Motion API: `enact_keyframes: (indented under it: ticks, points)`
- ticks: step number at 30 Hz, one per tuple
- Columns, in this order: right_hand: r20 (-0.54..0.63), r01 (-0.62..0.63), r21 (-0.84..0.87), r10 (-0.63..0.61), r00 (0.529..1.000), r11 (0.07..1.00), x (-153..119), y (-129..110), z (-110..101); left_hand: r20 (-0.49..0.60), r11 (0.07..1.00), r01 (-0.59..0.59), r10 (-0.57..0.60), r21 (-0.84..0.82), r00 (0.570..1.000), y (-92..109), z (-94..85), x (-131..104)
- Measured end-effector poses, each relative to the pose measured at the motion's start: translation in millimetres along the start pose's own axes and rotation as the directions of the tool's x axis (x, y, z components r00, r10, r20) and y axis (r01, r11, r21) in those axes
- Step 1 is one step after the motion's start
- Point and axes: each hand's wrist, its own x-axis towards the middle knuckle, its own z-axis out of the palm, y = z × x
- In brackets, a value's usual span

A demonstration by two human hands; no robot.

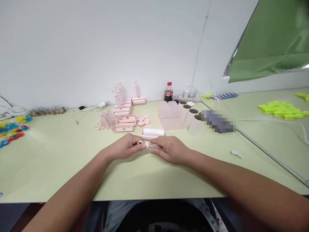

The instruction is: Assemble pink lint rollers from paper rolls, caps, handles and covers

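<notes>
My left hand (124, 146) is closed, with thumb and fingers pinching a small pale pink heart-shaped loop (140, 142). My right hand (172, 149) is wrapped around a clear pinkish handle tube (152, 146). The two pieces meet end to end between my hands; whether they are fixed together I cannot tell. Just beyond my fingers lies a lint roller head, a white roll (154, 132) in a pink holder (147, 137). Farther left are empty pink roller holders (124, 128), several loose tubes (108, 119), more heart loops (99, 125) and round pink caps (144, 121).
Lint rollers with upright handles (122, 104) stand by the wall. Right of centre are translucent pink boxes (171, 116), white rolls (196, 125), a cola bottle (168, 92) and a power strip (188, 98). A white cable (272, 120) crosses the right side, near a small white piece (236, 154).
</notes>
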Motion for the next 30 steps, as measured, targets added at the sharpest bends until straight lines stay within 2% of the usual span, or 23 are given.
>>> enact_keyframes:
  ticks: [4,7,13,23,30]
  points:
    - [-0.009,0.042,-0.043,-0.043,0.999,0.998,-1.6,-1.3,-2.7,0.054,0.995,0.051,-0.046,-0.091,0.998,1.2,3.1,0.6]
    - [-0.022,0.039,-0.089,-0.041,0.999,0.995,-2.0,0.5,-4.7,0.001,0.991,0.077,-0.077,-0.106,0.997,-0.1,10.3,3.6]
    - [-0.055,0.027,-0.132,-0.035,0.998,0.991,-2.8,3.5,-5.7,-0.142,0.987,0.044,-0.066,-0.156,0.988,-5.8,25.4,9.2]
    - [-0.081,0.007,-0.206,-0.024,0.996,0.979,-2.0,7.0,-1.5,-0.224,0.974,0.049,-0.099,-0.219,0.969,-11.2,40.1,12.7]
    - [-0.078,-0.016,-0.216,-0.001,0.997,0.976,-1.3,3.5,-0.1,-0.227,0.932,0.066,-0.155,-0.357,0.961,-12.7,45.4,13.9]
